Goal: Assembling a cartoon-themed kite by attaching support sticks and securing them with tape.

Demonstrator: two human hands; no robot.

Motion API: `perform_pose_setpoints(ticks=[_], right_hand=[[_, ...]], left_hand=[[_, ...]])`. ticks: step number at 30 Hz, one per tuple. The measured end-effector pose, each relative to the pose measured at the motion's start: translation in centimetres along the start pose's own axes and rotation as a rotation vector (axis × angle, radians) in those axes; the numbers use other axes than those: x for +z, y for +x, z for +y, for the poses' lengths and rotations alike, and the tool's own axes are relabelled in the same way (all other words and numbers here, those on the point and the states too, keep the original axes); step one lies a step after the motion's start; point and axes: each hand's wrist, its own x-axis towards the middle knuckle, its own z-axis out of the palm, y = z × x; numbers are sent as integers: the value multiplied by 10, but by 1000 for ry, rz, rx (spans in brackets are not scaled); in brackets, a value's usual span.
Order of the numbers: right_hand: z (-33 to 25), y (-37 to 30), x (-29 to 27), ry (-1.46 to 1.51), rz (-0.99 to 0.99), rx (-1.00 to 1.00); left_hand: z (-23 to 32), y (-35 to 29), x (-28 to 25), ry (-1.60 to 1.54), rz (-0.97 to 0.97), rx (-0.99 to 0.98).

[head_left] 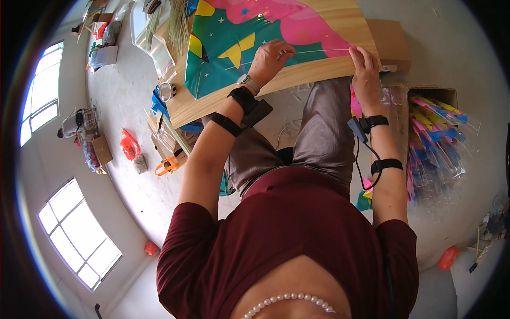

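Green-and-pink sheet (272, 33) lies spread on the bench (313, 68) beneath the left hand (270, 59), whose curled fingers hide any hold; the right hand (366, 77) pinches a thin white strand (321, 51) laid across the sheet. Fastening can't be made out; the work looks unfinished.

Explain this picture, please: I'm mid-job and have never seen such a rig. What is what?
There is no machine here: a person works with two bare hands, wearing black straps on both forearms. The one picture comes from a fisheye camera on the person's head, looking down, so straight edges bend near the rim. On the wooden table lies a green, pink and yellow sheet, with straw to its left. The right hand pinches the right end of a thin white rod or cord; the left hand is curled over it, its exact grip unclear.
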Motion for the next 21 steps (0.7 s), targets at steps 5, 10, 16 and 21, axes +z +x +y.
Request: perform_pose_setpoints(ticks=[5, 10, 16, 21], right_hand=[[1, -1, 1, -6, -10, 10], [2, -1, 3, -8, -4, 8], [0, -2, 1, 0, -19, 18], [0, 0, 1, -17, -13, -4]], left_hand=[[2, -2, -8, 14, -36, -22], [-3, -8, -11, 83, -51, -23], [-6, -20, -6, 20, -23, -94], [-13, -25, 0, 44, 10, -51]])
